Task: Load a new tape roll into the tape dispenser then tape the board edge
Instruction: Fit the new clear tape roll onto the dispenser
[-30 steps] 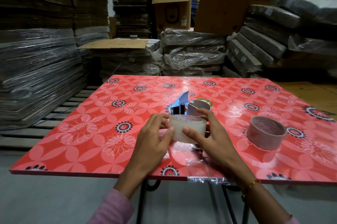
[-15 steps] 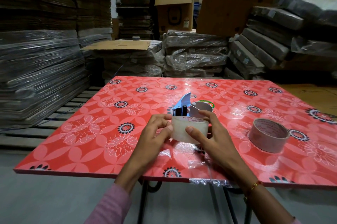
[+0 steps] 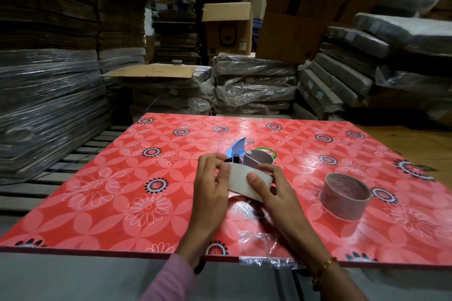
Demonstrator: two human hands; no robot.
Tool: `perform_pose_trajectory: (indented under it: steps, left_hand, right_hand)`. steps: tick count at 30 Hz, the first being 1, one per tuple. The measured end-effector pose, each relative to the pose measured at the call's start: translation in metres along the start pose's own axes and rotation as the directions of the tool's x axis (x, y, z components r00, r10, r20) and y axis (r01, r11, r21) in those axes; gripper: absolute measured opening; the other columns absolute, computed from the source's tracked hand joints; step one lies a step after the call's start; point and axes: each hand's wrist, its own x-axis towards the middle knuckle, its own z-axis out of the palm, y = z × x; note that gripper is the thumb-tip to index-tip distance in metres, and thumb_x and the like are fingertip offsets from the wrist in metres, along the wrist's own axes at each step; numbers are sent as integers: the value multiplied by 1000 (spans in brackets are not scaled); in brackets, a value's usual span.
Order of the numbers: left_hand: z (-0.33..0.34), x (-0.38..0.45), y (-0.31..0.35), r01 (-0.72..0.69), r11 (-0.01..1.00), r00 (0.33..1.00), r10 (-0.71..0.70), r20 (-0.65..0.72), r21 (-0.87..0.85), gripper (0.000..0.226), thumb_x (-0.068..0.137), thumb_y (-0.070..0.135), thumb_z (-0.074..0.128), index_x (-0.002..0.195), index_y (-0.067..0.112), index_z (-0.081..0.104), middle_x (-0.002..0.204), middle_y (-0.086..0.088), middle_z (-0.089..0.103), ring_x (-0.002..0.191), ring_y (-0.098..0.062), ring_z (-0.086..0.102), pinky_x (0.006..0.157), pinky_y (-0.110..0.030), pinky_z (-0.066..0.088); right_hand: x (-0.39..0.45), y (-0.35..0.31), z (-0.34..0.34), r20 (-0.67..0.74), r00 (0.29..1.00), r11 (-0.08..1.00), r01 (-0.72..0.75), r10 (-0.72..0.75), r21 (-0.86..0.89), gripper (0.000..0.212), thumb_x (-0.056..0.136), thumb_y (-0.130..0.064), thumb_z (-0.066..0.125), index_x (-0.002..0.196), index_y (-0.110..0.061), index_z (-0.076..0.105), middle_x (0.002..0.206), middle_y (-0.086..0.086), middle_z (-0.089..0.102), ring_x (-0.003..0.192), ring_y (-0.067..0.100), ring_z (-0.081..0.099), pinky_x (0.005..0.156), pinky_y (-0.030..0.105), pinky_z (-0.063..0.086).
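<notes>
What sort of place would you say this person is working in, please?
Most likely a packaging warehouse or storeroom. Stacks of flattened cardboard rise on the left, plastic-wrapped bundles are piled behind the red floral board, and open cardboard boxes stand further back.

Dim warehouse, tall stacks of flattened brown cardboard sheets [image 3: 49, 2], plastic-wrapped grey bundles [image 3: 254, 85], open brown cardboard box [image 3: 227, 29], slatted wooden pallets [image 3: 36, 185], grey concrete floor [image 3: 85, 276].

You have two hands in view, the left hand [image 3: 210, 190] and the right hand [image 3: 274, 193]. You can count two tape rolls: one pale roll [image 3: 241, 182] between them and one brown roll [image 3: 344, 195] on the right of the surface [image 3: 97, 202]. One tape dispenser [image 3: 238, 154] sits behind; its green-edged core may be a third roll. One clear tape scrap [image 3: 259, 239] lies near.
</notes>
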Motion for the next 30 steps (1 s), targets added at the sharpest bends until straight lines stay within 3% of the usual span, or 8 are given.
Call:
perform_pose_trajectory:
  steps: [3,6,9,11,16,20,24,30]
  left_hand:
    - [-3,2,7,476,722,879,-416,234,-502,13,93,31,63,93,18,66,114,-12,62,97,-27,61,76,-60,56]
    - [-5,3,10,579,562,803,-520,291,-591,10,89,30,68,89,20,70,111,-20,61,90,-27,61,68,-43,56]
    - [-4,1,9,455,731,878,-464,119,-508,16,91,34,68,80,22,65,120,-8,54,99,-29,57,72,-58,59]
    - [-4,-2,6,210,966,972,-223,-72,-149,21,98,28,60,78,24,57,99,1,55,89,-22,57,71,-55,58]
    - [-3,-6,1,18,999,991,-14,-131,35,14,100,24,56,88,20,61,85,0,64,79,-24,62,71,-50,52]
    - [-5,-10,8,156,980,981,-168,-99,-122,14,97,25,59,84,22,63,79,7,64,74,-15,59,70,-55,57]
    - [-8,-5,18,524,642,833,-523,180,-560,17,97,17,59,81,17,64,78,-4,57,76,-17,58,71,-48,56]
    - [-10,3,16,531,578,825,-519,222,-620,17,95,6,55,81,8,62,65,-5,46,49,-7,44,56,-21,47]
  right_hand:
    - [0,-1,0,4,1000,1000,-11,11,15,64,69,-78,63,120,-40,57,116,-10,68,99,12,68,88,41,58]
    - [-1,-3,0,16,1000,1000,-7,7,19,62,70,-77,64,119,-40,56,114,-9,68,94,11,68,80,34,55]
    - [-2,-5,0,15,1000,1000,0,-1,21,62,70,-75,64,120,-40,55,115,-8,67,91,11,68,75,30,54]
    - [-4,-6,0,15,1000,1000,13,-13,0,61,70,-74,64,121,-41,53,116,-10,66,92,10,68,78,31,56]
    - [-5,-6,0,-6,999,996,49,-49,-76,68,69,-79,63,127,-48,45,120,-18,60,99,10,66,86,44,59]
    - [-7,-7,1,-17,996,986,84,-87,-143,74,68,-82,60,132,-48,42,120,-23,55,104,12,63,89,47,56]
    - [-7,-7,1,-20,996,986,87,-91,-143,73,69,-78,62,133,-50,41,117,-22,56,101,15,64,90,50,56]
    - [-4,-5,-1,-37,997,997,65,-67,-42,74,69,-75,67,135,-54,39,118,-13,64,98,12,70,87,51,59]
